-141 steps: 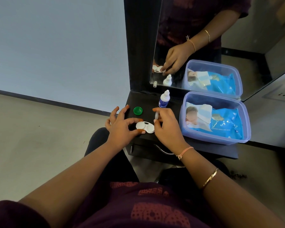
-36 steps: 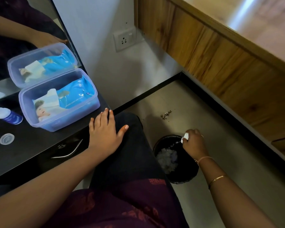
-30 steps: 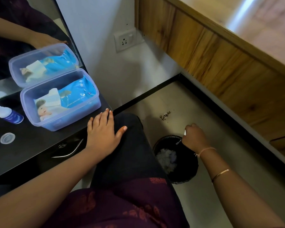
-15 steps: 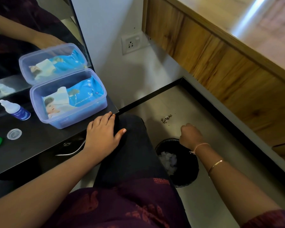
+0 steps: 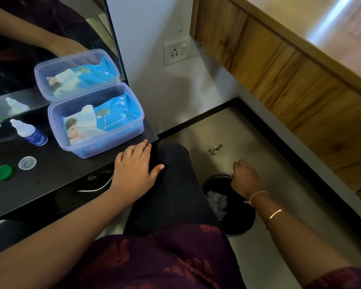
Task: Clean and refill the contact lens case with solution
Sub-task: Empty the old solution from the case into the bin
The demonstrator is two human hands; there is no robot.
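The right hand [image 5: 245, 179] hung over the bin [image 5: 241, 224], fingers [image 5: 240, 165] curled; any case inside them was hidden. The left hand [image 5: 133, 174] lay flat, fingers straight, at the worktop's [image 5: 50, 184] right front corner.

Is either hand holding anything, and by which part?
Left hand holds nothing, flat on the table edge. Right hand is curled over the bin; any hold is hidden.

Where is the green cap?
In the head view, the green cap lies far left on the black dresser top, just left of the clear cap, in front of the solution bottle.
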